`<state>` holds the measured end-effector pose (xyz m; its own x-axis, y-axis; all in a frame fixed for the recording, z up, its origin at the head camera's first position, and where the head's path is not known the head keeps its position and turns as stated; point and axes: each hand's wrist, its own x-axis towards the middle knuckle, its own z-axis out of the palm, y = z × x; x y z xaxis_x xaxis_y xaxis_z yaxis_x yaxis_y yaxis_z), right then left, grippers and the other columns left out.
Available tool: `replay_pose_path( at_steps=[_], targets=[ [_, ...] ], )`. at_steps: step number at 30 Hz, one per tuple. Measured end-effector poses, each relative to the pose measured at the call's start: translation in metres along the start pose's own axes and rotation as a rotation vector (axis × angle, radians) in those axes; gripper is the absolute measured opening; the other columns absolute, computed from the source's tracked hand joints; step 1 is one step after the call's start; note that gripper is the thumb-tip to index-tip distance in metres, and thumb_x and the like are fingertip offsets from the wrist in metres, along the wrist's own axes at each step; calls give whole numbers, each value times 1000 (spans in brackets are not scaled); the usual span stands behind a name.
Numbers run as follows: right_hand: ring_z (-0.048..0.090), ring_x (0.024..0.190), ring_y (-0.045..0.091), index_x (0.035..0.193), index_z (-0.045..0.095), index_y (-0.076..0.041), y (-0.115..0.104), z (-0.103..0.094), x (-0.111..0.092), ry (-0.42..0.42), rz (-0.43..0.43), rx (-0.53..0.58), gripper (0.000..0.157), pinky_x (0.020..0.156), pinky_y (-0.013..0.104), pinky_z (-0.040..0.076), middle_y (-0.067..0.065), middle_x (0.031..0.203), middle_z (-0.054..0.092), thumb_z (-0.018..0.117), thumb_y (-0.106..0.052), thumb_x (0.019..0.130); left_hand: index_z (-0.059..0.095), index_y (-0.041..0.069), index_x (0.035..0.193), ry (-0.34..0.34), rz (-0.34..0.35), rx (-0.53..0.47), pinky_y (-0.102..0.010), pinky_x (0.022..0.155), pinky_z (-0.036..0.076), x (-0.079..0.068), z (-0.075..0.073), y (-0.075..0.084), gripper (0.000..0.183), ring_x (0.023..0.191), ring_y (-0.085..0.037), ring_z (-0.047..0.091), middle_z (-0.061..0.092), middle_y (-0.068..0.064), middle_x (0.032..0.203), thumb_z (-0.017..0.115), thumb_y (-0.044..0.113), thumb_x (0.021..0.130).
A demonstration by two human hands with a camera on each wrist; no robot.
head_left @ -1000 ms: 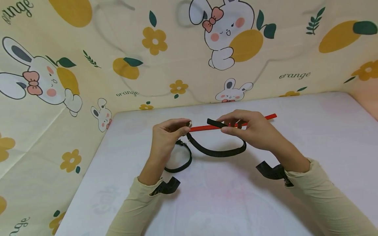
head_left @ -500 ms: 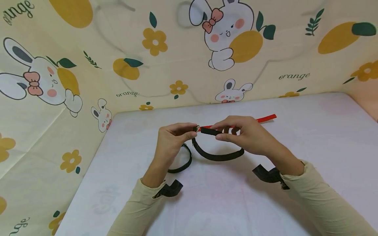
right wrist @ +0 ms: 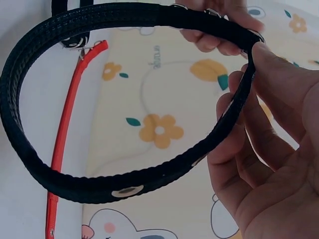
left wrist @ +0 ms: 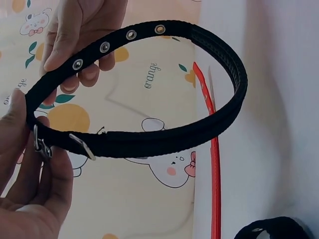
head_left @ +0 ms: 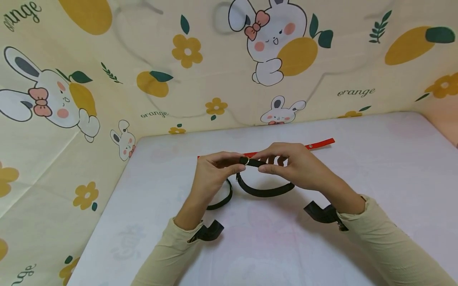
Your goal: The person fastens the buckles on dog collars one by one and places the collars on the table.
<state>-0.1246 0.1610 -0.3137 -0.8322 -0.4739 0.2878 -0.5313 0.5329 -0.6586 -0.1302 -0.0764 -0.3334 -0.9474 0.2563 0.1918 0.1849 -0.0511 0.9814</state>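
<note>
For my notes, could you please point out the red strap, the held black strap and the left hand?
Red strap [left wrist: 216, 179], left wrist view: lower stretch.
Held black strap [left wrist: 164, 142], left wrist view: lower curve.
Left hand [head_left: 215, 174], head view: thumb side.

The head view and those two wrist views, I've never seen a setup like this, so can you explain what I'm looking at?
There's no robot here, just a person's bare left hand and right hand. The wide pictures are taken from the person's head, facing forward and down; the close ones are taken from each wrist. Both hands hold a black strap with metal eyelets and a buckle, curved into a loop. On the white table lie a narrow red strap and a smaller black ring-shaped strap. Behind is cream cloth printed with rabbits.
</note>
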Motion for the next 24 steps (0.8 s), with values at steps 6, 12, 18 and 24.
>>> replay_pose_path(
  at_steps=[6,12,18,24],
  targets=[
    [57,83,3,113,73,-28,0,2,0,8,1,-18,27,73,24,49,-16,86,66,78,-28,86,72,-6,106,-1,-27,14,-24,77,58,-1,2,2,26,85,-13,69,74,5,89,79,-1,81],
    [58,83,3,111,73,-29,3,0,0,3,19,-11,28,75,23,47,-15,85,66,81,-30,84,74,-4,104,34,-26,27,-25,79,57,-1,0,2,24,86,-14,69,75,5,89,79,1,82],
    [57,82,4,108,74,-30,7,-9,0,27,22,6,23,74,22,46,-14,86,68,80,-30,85,73,-5,106,85,-37,9,-23,78,56,1,-6,6,25,85,-11,69,75,8,89,79,2,83],
    [58,83,3,108,75,-28,7,-18,-1,63,-4,14,21,74,19,46,-15,90,70,78,-26,87,71,-5,109,102,-65,9,-22,74,54,1,-10,12,26,84,-10,67,74,8,90,77,2,85]
  ],
)
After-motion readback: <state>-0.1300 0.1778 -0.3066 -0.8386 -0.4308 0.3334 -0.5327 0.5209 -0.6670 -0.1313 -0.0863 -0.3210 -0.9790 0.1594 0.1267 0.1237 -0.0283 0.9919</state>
